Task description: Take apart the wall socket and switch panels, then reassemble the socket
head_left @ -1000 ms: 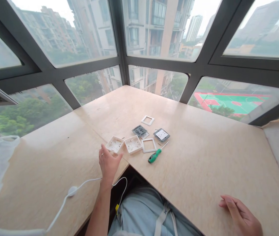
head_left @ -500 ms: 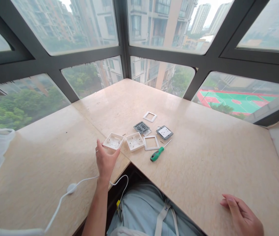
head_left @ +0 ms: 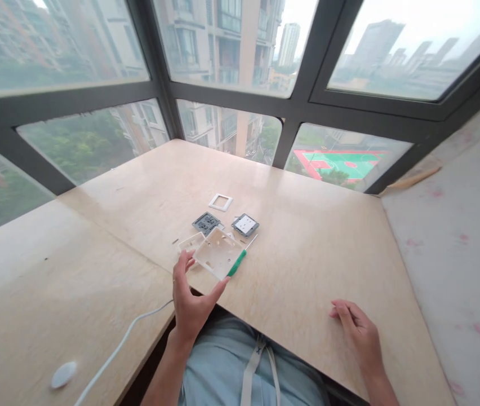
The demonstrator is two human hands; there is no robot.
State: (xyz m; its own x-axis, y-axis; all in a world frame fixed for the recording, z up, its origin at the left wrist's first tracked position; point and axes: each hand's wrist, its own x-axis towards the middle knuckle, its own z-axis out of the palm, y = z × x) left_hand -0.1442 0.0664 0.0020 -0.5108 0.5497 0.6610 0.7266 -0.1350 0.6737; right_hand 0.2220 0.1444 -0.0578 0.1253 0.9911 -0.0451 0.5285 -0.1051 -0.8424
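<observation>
Left hand [head_left: 192, 307] gripped white box [head_left: 218, 254] between thumb and fingers, left of screwdriver [head_left: 237, 263]. Right hand [head_left: 358, 331] sat loosely closed, well right of it.

Soft, creased pale blue cloth [head_left: 217, 361] covers the lap. Down it runs a flat off-white strap [head_left: 249, 378], with a small dark X-shaped mark [head_left: 259, 350] near its upper end. Just right of the strap, a narrower off-white band [head_left: 274, 370] curves downward. The left forearm [head_left: 168, 363], left of the strap, and the right forearm [head_left: 377, 382], well to its right, are both bare.
</observation>
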